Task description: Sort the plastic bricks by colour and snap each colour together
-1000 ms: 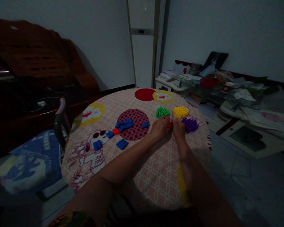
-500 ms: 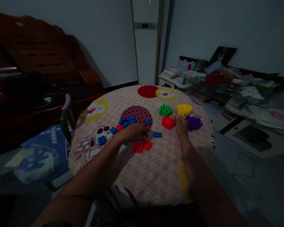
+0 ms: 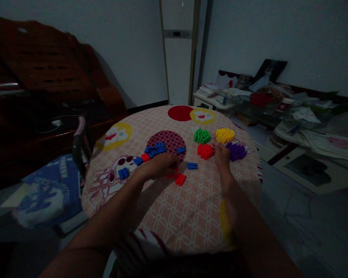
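My left hand (image 3: 161, 165) reaches down over the middle of the table, its fingers pinched on a small red plastic block (image 3: 175, 169). Beside the fingertips lies another red block (image 3: 180, 179). A lone blue block (image 3: 192, 165) is to the right of this hand, and several blue blocks (image 3: 156, 149) lie behind it. My right hand (image 3: 221, 154) rests closed between a cluster of red blocks (image 3: 205, 151) and a cluster of purple blocks (image 3: 236, 151). Its fingertips are at the red cluster's edge; what they hold, if anything, is hidden.
Green blocks (image 3: 202, 136) and yellow blocks (image 3: 224, 135) stand in clusters farther back on the round table with a patterned cloth (image 3: 185, 216). A chair (image 3: 55, 189) is at the left, a wooden sofa (image 3: 46, 69) behind it. A cluttered cabinet (image 3: 301, 139) stands right.
My left hand has lowered slightly onto the red blocks and covers part of them. My right hand stays in place beside the red cluster. The view has shifted a little.
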Demonstrator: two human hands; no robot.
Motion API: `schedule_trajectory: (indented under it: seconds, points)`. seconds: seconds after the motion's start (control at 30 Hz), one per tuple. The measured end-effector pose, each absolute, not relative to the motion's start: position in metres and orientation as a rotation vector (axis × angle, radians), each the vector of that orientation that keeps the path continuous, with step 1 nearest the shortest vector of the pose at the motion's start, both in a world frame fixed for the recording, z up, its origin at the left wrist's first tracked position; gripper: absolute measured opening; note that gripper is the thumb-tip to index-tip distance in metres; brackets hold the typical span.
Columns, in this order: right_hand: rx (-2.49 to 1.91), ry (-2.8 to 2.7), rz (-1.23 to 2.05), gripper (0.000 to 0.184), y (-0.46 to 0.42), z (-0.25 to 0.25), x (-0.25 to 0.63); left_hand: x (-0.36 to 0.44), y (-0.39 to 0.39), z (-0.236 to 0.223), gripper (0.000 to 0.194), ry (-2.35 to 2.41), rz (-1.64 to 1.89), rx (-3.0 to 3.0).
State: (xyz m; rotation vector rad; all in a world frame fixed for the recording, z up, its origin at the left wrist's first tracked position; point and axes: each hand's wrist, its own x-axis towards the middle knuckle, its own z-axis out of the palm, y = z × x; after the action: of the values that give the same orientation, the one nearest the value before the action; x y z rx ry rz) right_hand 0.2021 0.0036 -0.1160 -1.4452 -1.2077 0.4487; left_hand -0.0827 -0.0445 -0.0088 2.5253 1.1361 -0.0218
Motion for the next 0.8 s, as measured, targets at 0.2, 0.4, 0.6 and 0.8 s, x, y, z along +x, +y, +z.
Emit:
schedule_trajectory:
  seconds: [0.2, 0.4, 0.6, 0.8]
  points:
    - [-1.438, -1.232, 0.429, 0.05, 0.003, -0.117, 0.203, -0.048, -0.007, -0.02, 0.013, 1.023, 0.389, 2.401]
    - [-1.435, -1.224, 0.437, 0.053, 0.003, -0.114, 0.201, -0.009, 0.023, -0.042, 0.016, 1.193, 0.534, 2.015]
    - [-1.456, -1.226, 0.446, 0.052, -0.002, -0.11, 0.2, 0.008, 0.031, -0.061, 0.017, 1.347, 0.64, 1.828]
    - [-1.458, -1.239, 0.443, 0.051, -0.002, -0.107, 0.199, -0.003, 0.027, -0.062, 0.023, 1.332, 0.697, 1.841]
